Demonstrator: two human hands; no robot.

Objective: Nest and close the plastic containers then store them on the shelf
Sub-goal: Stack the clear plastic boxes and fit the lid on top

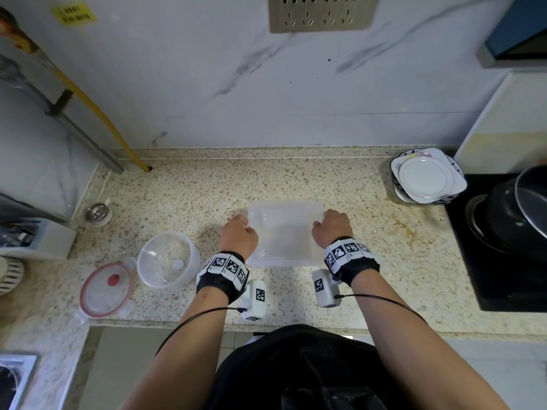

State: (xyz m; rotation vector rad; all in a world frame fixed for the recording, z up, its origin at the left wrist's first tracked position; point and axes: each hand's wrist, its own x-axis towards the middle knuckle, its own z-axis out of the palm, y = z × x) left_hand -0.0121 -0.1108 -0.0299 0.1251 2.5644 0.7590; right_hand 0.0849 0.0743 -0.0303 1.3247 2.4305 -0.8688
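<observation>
Seemingly mid-closing, the head view shows both hands on a clear rectangular container [285, 232] at the centre of the speckled countertop [340, 184]; the left hand [239, 234] curls over its nine o'clock edge and the right hand [331, 227] over its three o'clock edge, fingers bent onto the rim, probably to press a lid down evenly from both sides; whether the lid is fully seated I cannot tell. At eight o'clock from it stands a round clear container [168, 260], open, with its red-rimmed lid [106, 290] lying flat just beside, likely waiting its turn; stacked plates [426, 176] sit at two o'clock, well apart; no shelf is in view.
</observation>
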